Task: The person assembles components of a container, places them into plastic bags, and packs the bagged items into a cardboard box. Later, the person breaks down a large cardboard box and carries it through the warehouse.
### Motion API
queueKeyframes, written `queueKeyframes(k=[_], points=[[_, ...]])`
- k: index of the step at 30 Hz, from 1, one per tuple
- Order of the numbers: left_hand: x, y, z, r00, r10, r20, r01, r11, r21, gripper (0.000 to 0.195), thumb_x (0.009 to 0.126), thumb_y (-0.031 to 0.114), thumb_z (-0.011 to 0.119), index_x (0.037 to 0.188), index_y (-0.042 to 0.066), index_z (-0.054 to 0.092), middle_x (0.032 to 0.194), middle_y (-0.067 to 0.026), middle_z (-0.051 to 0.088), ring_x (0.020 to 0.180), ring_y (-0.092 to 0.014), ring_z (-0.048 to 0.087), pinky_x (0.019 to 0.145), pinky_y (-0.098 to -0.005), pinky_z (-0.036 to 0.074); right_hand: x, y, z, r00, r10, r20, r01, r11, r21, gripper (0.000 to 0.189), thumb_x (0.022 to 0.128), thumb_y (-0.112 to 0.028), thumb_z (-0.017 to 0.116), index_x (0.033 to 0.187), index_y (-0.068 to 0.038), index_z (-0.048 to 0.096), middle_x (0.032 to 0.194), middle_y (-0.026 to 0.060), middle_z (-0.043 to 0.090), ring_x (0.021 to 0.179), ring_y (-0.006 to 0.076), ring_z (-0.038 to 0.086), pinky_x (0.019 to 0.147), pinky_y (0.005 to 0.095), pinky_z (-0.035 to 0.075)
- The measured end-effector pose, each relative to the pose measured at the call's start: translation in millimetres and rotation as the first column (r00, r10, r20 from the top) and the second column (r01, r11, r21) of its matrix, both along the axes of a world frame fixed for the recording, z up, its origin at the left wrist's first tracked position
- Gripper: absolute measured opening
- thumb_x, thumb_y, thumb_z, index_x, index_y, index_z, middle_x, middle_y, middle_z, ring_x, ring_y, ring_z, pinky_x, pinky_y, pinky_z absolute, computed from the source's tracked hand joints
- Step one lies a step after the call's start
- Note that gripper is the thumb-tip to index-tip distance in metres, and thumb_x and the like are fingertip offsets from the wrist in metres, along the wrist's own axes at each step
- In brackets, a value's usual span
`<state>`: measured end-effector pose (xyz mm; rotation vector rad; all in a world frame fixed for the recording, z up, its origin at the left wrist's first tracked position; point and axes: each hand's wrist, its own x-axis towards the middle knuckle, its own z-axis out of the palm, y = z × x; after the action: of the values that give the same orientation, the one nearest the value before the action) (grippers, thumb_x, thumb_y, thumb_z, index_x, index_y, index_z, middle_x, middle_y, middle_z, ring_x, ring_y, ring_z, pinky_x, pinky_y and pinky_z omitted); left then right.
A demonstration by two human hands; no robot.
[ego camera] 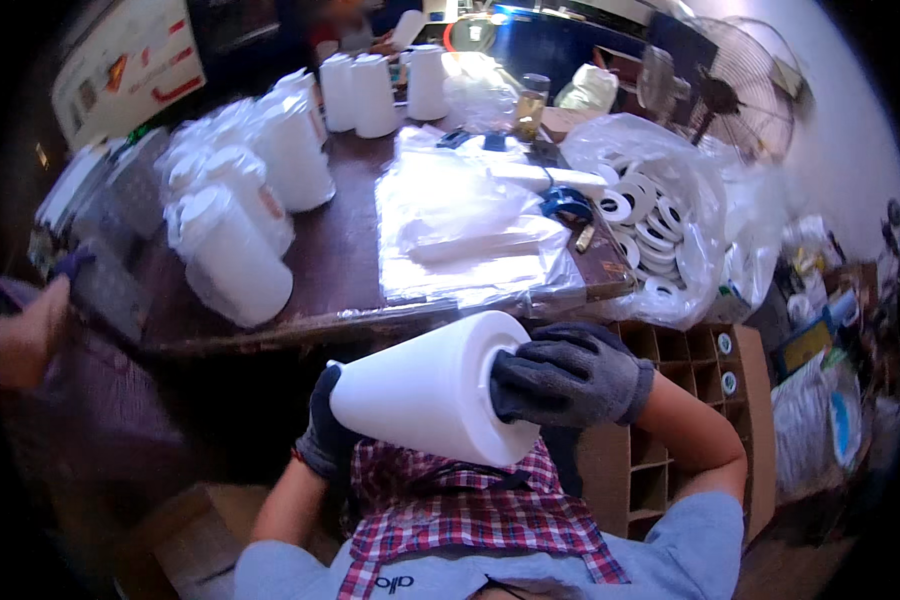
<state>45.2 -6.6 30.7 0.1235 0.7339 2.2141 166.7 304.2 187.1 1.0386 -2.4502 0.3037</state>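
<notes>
A large white thread cone [412, 386] is held level in front of my checked apron, its wide end to the right. My left hand [326, 431], in a dark grey glove, grips its narrow end. My right hand [570, 371], gloved alike, has its fingers in the hollow of the wide end; the fingertips are hidden. Just beyond the cone, a stack of clear plastic bags [472, 247] lies on the dark table [345, 247]. Several cones in plastic bags [232, 262] stand at the table's left, and bare white cones [373, 97] stand at the back.
An open bag of white rings [652, 225] sits at the table's right corner, with a tape roll [566, 204] beside it. A divided cardboard box [754, 420] stands below at the right. Another person's hand [34, 330] is at the far left. A fan [720, 97] stands back right.
</notes>
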Motion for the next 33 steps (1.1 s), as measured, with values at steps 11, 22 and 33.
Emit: queueKeyframes(k=[11,22,33], points=[[5.7,-15.1,26.4,0.998,0.053,-0.036,-0.062,0.954,-0.294,0.075,0.082,0.055,0.063,0.134,0.004,0.044,0.124,-0.0135,0.055,0.112,-0.027,0.054,0.096,-0.0381,0.044,5.7,27.8,-44.5,0.944,-0.279,0.177,0.278,0.96,0.029,0.039,0.071,-0.026,0.076,0.104,-0.01,0.064,0.082,0.0048,0.063,0.076,0.023,0.063,0.065,0.0371,0.049],[-4.9,-25.6,38.0,0.548,0.043,-0.835,-0.465,0.846,-0.261,0.114,0.068,0.056,0.079,0.148,0.003,0.018,0.147,-0.0175,0.029,0.132,-0.03,0.037,0.111,-0.0453,0.03,3.1,31.8,-81.6,0.636,0.064,0.769,0.635,0.524,-0.568,0.032,0.089,-0.019,0.064,0.113,0.002,0.062,0.097,0.0081,0.068,0.092,0.0141,0.061,0.083,0.0306,0.05],[29.1,-13.8,40.9,-0.168,-0.263,-0.95,-0.744,0.666,-0.053,0.108,0.062,0.043,0.085,0.146,0.008,0.027,0.136,-0.0228,0.041,0.123,-0.036,0.046,0.104,-0.0471,0.036,-55.1,27.9,-99.6,0.896,-0.238,0.376,0.344,0.906,-0.247,0.04,0.083,-0.021,0.07,0.116,-0.001,0.061,0.115,0.0162,0.064,0.106,0.0231,0.06,0.091,0.0379,0.047]])
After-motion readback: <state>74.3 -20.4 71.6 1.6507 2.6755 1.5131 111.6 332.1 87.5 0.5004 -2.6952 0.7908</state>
